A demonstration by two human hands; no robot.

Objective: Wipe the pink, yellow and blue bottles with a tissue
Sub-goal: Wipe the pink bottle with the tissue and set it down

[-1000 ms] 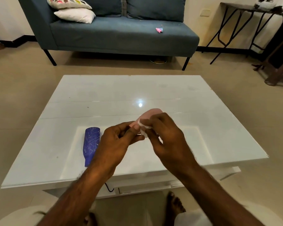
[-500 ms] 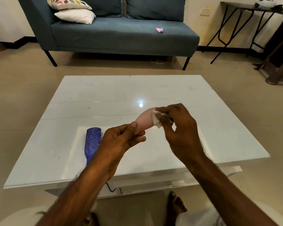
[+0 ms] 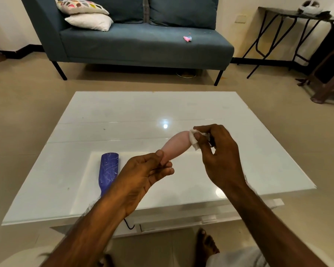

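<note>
The pink bottle (image 3: 175,144) is held in the air above the middle of the white table (image 3: 123,116), tilted so its wider end points up and away toward the right and its narrow end comes down toward the left. The left hand (image 3: 143,175) has a clenched grip on that narrow lower end, thumb on top and fingers curled beneath. At the wide upper end, a small folded white tissue (image 3: 194,138) is pressed against the bottle's surface; the right hand (image 3: 218,151) pinches the tissue between thumb and fingertips, so its grip is closed on the tissue and not on the bottle itself.

The blue bottle (image 3: 108,171) lies flat on its side on the table, to the left of the left hand and apart from the pink one, its pale scuff marks visible along the body and its near end hidden behind the left forearm. No yellow bottle can be made out.

A bright light reflection sits on the glossy table top just beyond the hands. Across the tiled floor stands a blue-grey sofa (image 3: 143,43) with two cushions (image 3: 87,14) stacked at its left end and a small pink object (image 3: 187,38) on the seat. A dark folding side table (image 3: 289,14) stands against the wall at the right. A bare foot (image 3: 205,245) shows below the table's near edge.
</note>
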